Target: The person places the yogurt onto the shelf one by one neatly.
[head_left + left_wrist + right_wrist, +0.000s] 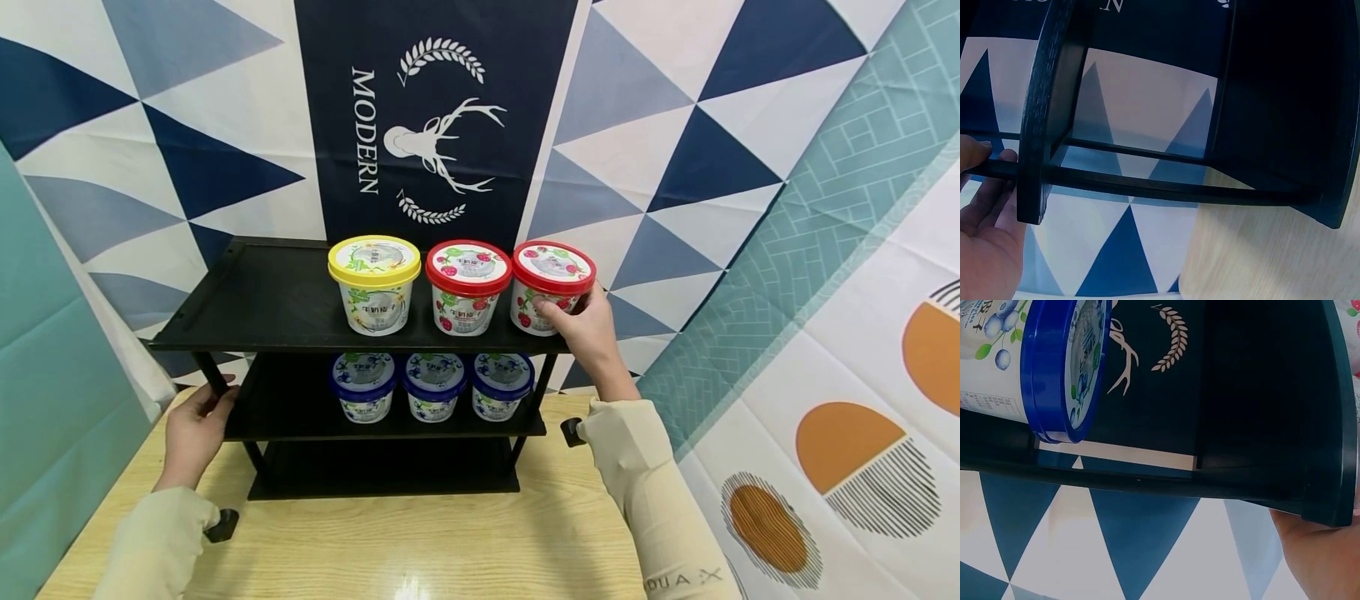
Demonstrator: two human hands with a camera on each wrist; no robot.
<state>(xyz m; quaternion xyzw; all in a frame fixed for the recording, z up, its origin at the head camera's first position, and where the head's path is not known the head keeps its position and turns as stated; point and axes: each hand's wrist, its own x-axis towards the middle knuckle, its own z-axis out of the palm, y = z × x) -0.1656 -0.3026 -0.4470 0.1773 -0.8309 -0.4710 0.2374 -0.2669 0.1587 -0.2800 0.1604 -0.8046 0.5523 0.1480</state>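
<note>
On the right end of the black three-tier shelf's point(255, 292) top board, my right hand point(596, 337) grips a red-lidded tub point(553, 279) printed with raspberries. Its thumb presses the front and the other fingers are hidden behind. Left of it stand another red-lidded tub point(465, 292) and a yellow-lidded tub point(375, 292). My left hand point(193, 433) holds the shelf's left post just above the middle board; the left wrist view shows the thumb and fingers about this post point(997, 169). Most of the right hand point(1325, 553) is hidden by the top board in its wrist view.
Three blue-lidded tubs stand on the middle board: left point(363, 387), centre point(435, 387) and right point(502, 387). The shelf rests on a light wooden table point(420, 542). Behind it hangs a patterned cloth point(247, 108), with a teal cloth point(60, 400) at the left.
</note>
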